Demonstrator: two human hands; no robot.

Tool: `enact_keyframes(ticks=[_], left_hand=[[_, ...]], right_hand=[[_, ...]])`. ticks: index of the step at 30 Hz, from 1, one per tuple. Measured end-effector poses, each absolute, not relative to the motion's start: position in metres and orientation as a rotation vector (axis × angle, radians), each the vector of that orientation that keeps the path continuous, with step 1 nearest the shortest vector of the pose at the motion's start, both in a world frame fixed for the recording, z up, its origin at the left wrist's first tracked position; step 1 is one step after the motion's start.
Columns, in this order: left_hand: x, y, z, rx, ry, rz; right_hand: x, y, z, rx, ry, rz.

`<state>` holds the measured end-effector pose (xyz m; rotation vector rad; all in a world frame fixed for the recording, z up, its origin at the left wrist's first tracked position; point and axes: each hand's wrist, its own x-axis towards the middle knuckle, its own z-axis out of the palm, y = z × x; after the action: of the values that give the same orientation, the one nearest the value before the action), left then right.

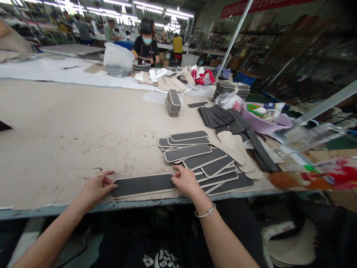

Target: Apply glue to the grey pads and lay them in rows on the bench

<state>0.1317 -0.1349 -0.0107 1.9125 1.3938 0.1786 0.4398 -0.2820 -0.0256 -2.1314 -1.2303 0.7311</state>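
Observation:
A long dark grey panel with a beige border [143, 186] lies flat near the table's front edge, with another beige edge showing just under it. My left hand [97, 188] rests at its left end, thumb touching the corner and fingers apart. At the opposite end, my right hand [185, 180] has its fingers curled, thumb and forefinger gripping the panel's corner. Just beyond my right hand, several similar bordered panels [205, 160] overlap in a loose spread.
A neat stack of panels [174, 98] stands farther back. To the right are dark strips [216, 116], beige pieces [232, 147] and a purple basin [262, 123] of odds and ends. Across the table, a co-worker [146, 46] handles pieces beside a white plastic bag [118, 59].

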Motion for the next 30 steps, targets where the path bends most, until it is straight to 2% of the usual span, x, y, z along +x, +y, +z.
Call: enact_keyframes(ticks=[30], left_hand=[[0.142,-0.157,0.004,2.011,1.511,0.170]], right_hand=[[0.437,-0.291,-0.032,-2.074,-1.326,0.746]])
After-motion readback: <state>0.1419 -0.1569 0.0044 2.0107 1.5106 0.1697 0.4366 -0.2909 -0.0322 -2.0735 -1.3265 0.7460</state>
